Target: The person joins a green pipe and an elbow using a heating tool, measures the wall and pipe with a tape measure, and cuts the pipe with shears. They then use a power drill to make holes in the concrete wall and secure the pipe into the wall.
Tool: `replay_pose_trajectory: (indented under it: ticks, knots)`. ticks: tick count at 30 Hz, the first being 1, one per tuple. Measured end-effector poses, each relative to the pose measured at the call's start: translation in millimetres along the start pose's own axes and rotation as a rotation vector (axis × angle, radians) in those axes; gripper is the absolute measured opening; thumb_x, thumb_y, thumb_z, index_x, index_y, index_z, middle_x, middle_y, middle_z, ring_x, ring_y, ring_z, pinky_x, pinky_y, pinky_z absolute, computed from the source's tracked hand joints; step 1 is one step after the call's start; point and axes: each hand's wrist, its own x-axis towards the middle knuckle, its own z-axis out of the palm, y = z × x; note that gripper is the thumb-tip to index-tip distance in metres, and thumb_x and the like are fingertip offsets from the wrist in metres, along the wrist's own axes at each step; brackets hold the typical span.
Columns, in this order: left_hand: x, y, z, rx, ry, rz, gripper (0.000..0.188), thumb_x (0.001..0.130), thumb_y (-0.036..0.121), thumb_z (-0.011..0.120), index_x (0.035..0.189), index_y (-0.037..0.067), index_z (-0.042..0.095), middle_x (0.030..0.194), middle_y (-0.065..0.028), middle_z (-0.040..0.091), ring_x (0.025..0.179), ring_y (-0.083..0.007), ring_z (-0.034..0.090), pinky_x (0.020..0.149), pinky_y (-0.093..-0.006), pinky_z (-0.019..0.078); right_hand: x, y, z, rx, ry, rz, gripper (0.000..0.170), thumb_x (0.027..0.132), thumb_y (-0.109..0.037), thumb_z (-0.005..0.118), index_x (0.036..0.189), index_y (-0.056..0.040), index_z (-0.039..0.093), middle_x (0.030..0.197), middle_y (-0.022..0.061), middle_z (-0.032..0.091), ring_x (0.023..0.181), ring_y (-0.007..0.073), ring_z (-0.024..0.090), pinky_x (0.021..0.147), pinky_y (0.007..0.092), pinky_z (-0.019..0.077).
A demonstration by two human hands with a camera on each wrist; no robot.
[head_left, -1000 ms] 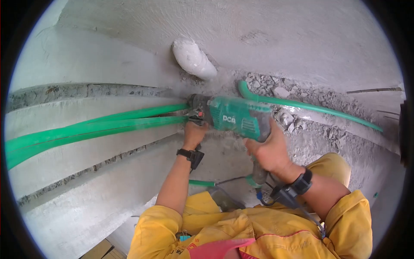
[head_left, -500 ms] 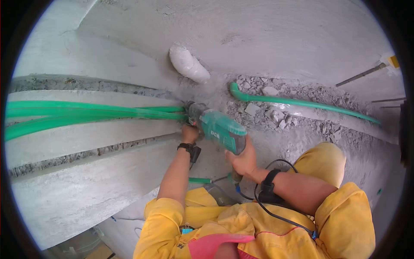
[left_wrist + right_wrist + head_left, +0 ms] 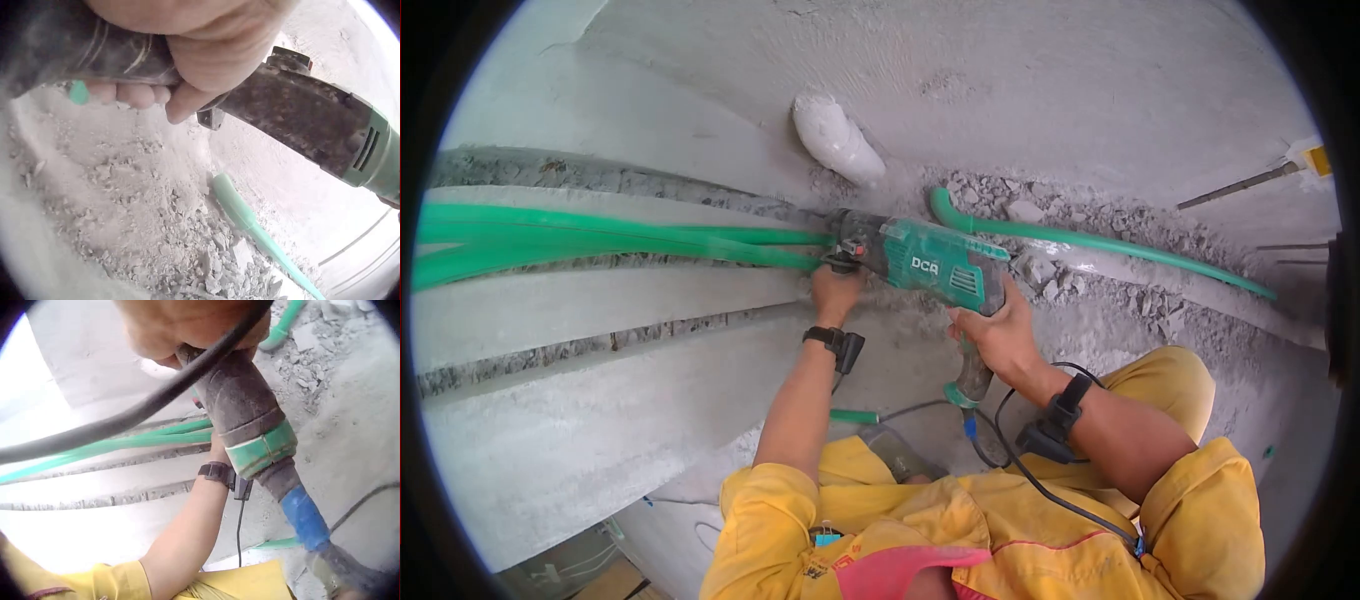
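Note:
A green and black power tool marked DCA [image 3: 940, 262] lies across the middle of the head view, its front end by the green pipes [image 3: 620, 236] at the wall channel. My left hand [image 3: 837, 292] grips the dark side handle near the tool's front; in the left wrist view its fingers curl round that handle [image 3: 119, 53]. My right hand [image 3: 1002, 335] holds the rear handle [image 3: 973, 375], whose lower end and blue-wrapped cord [image 3: 304, 517] show in the right wrist view. The tool's tip is hidden.
A white pipe stub [image 3: 837, 138] sticks out above the tool. Broken rubble [image 3: 1040, 215] lies around a bent green pipe [image 3: 1100, 243] at the right. A black cord [image 3: 1040, 482] loops beside my right forearm. Thin rods [image 3: 1240, 185] stand out at the far right.
Since half a second ago the tool's rear and my right hand have moved right and slightly up. The green pipes at the left have shifted up in view. Both hands keep their grip.

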Motion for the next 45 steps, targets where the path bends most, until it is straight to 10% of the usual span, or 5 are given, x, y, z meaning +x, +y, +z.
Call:
replay_pose_trajectory:
  ticks: [7, 19, 30, 35, 45]
  knots:
    - [21, -27, 7, 0.104, 0.001, -0.02, 0.027, 0.074, 0.022, 0.072, 0.088, -0.001, 0.069, 0.087, -0.0208, 0.07, 0.086, -0.0339, 0.069, 0.073, -0.0391, 0.0502, 4, 40, 8, -0.206, 0.065, -0.057, 0.052, 0.077, -0.006, 0.071, 0.121, 0.0054, 0.047, 0.097, 0.0141, 0.066, 0.085, 0.0234, 0.066, 0.079, 0.0333, 0.0513]
    - [46, -190, 94, -0.704, -0.083, 0.071, 0.042, 0.086, 0.016, 0.066, 0.124, 0.001, 0.055, 0.122, -0.0201, 0.061, 0.109, -0.0344, 0.061, 0.088, -0.0436, 0.0489, -26, 20, 52, -0.583, -0.07, -0.292, 0.078, 0.075, -0.011, 0.071, 0.141, 0.0007, 0.03, 0.112, 0.0275, 0.061, 0.102, 0.0438, 0.063, 0.083, 0.0418, 0.0527]
    - [54, -168, 100, -0.455, -0.228, 0.222, 0.044, 0.089, 0.023, 0.063, 0.127, 0.004, 0.053, 0.128, -0.0171, 0.058, 0.11, -0.0323, 0.06, 0.088, -0.0441, 0.0485, -8, -14, 68, -0.64, -0.124, -0.358, 0.08, 0.075, -0.009, 0.07, 0.141, 0.0002, 0.027, 0.095, 0.0301, 0.063, 0.083, 0.0492, 0.062, 0.07, 0.0492, 0.0527]
    - [57, -133, 87, -0.335, -0.183, 0.246, 0.045, 0.09, 0.027, 0.062, 0.129, 0.005, 0.053, 0.131, -0.0157, 0.057, 0.11, -0.0314, 0.06, 0.088, -0.0444, 0.0484, 3, -46, 77, -0.76, -0.202, -0.195, 0.078, 0.074, -0.01, 0.068, 0.141, 0.0029, 0.03, 0.108, 0.0314, 0.061, 0.103, 0.0467, 0.061, 0.087, 0.0434, 0.0506]
    - [21, -19, 29, -0.294, -0.002, 0.002, 0.019, 0.08, 0.015, 0.063, 0.084, -0.004, 0.067, 0.078, -0.0174, 0.07, 0.078, -0.0342, 0.067, 0.069, -0.0406, 0.0469, 32, -66, 30, -0.731, -0.07, -0.187, 0.076, 0.071, -0.014, 0.069, 0.134, 0.012, 0.036, 0.101, 0.0327, 0.064, 0.101, 0.0436, 0.063, 0.086, 0.042, 0.0511]
